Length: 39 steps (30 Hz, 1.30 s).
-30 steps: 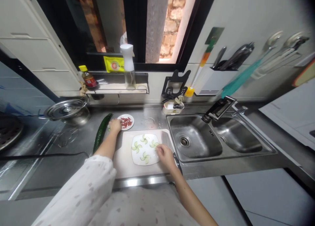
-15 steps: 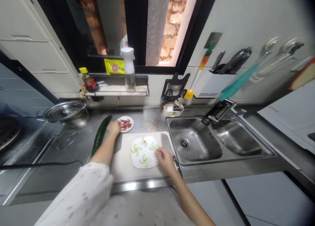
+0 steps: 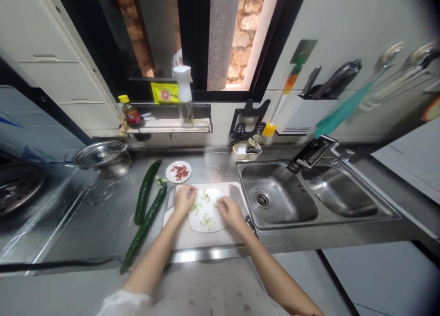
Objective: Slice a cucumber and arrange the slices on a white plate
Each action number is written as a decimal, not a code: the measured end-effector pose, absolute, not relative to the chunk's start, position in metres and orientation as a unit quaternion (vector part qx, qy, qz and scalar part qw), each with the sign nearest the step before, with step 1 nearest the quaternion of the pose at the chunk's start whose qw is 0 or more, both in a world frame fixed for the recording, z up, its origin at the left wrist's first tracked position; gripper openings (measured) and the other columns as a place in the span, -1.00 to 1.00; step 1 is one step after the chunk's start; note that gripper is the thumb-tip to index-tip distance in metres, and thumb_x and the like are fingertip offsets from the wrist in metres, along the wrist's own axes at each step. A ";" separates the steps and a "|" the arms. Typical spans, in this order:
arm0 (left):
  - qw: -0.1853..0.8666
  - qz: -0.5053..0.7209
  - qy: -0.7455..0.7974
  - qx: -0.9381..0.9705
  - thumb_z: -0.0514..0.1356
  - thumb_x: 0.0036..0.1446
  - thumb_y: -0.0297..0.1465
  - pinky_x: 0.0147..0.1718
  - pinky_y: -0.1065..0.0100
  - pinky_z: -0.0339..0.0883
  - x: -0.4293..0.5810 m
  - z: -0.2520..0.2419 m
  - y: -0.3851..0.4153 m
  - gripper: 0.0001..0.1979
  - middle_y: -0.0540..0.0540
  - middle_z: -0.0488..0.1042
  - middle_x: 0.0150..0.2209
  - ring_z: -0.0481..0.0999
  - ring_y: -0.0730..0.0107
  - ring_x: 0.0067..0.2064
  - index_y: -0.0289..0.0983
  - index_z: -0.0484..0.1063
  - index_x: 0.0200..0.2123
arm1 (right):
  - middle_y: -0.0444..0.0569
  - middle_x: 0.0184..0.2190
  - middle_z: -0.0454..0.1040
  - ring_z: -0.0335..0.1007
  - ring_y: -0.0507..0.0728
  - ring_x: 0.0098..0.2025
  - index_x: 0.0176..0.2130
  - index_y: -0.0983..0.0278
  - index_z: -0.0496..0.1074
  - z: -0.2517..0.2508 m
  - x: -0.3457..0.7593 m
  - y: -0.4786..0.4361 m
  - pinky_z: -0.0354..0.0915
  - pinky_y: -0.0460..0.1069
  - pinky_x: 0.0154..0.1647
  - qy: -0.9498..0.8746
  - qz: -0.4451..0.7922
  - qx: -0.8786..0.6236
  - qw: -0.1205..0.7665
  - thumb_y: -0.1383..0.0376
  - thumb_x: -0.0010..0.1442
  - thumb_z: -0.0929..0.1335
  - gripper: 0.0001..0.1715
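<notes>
A white square plate [image 3: 206, 229] lies on the pale cutting board [image 3: 178, 238]. Thin green-edged cucumber slices [image 3: 207, 221] are fanned into several pinwheel shapes on it. At the plate's upper left is my left hand [image 3: 184, 199], fingers pinched together; what they hold, if anything, is too small to name. My right hand [image 3: 230, 211] has its fingertips closed at the plate's right edge, over the right pinwheel, partly covering it. Whether a slice is between them is hidden. A knife [image 3: 250, 222] lies along the board's right side, its blade partly behind the hand.
Two whole cucumbers [image 3: 146, 192] lie left of the board, with small cucumber pieces [image 3: 160, 180] near their tops. Behind the board stands a small plate [image 3: 171, 173] of red bits. A double sink [image 3: 275, 192] is on the right, a lidded steel pot [image 3: 118, 164] at the back left.
My left hand has come from beside the small plate of red bits, rightward and nearer, to the square plate's upper left. The right hand stays at the plate's right edge. The view has shifted slightly.
</notes>
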<state>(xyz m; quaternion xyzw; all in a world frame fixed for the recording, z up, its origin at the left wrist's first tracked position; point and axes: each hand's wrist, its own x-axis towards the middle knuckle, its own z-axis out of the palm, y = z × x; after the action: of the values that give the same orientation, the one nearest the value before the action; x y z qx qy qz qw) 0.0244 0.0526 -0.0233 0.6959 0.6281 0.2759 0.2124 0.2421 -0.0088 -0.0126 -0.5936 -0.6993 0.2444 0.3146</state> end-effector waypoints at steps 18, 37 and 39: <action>0.210 0.162 0.498 0.826 0.08 0.21 -0.35 -0.09 0.22 0.14 0.072 -0.009 0.003 -0.83 -0.11 0.47 -0.21 0.37 0.22 -0.12 -0.22 0.46 -0.33 | -0.03 -0.31 0.39 0.27 0.10 -0.21 -0.29 0.27 0.47 -0.014 0.244 -0.015 0.16 -0.05 -0.18 -0.771 0.196 -0.571 0.202 0.34 0.26 0.28 -0.84; 0.235 0.140 0.480 0.834 0.07 0.22 -0.34 -0.03 0.18 0.11 0.074 -0.009 0.002 -0.83 -0.11 0.48 -0.22 0.37 0.20 -0.07 -0.23 0.45 -0.30 | -0.01 -0.28 0.38 0.25 0.09 -0.21 -0.32 0.30 0.43 -0.014 0.247 -0.017 0.16 -0.04 -0.17 -0.780 0.205 -0.564 0.177 0.32 0.30 0.26 -0.81; 0.232 0.143 0.481 0.833 0.07 0.22 -0.34 -0.04 0.19 0.12 0.073 -0.010 0.002 -0.83 -0.11 0.47 -0.22 0.37 0.21 -0.08 -0.23 0.44 -0.30 | -0.01 -0.28 0.38 0.25 0.10 -0.20 -0.31 0.30 0.43 -0.016 0.248 -0.015 0.16 -0.04 -0.16 -0.782 0.202 -0.562 0.178 0.32 0.30 0.26 -0.81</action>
<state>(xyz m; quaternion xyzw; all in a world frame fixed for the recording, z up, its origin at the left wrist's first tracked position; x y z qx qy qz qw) 0.0735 0.0023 -0.0103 0.8333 0.4813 0.1425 0.2315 0.2476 -0.0155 -0.0156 -0.5615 -0.7825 0.2023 0.1776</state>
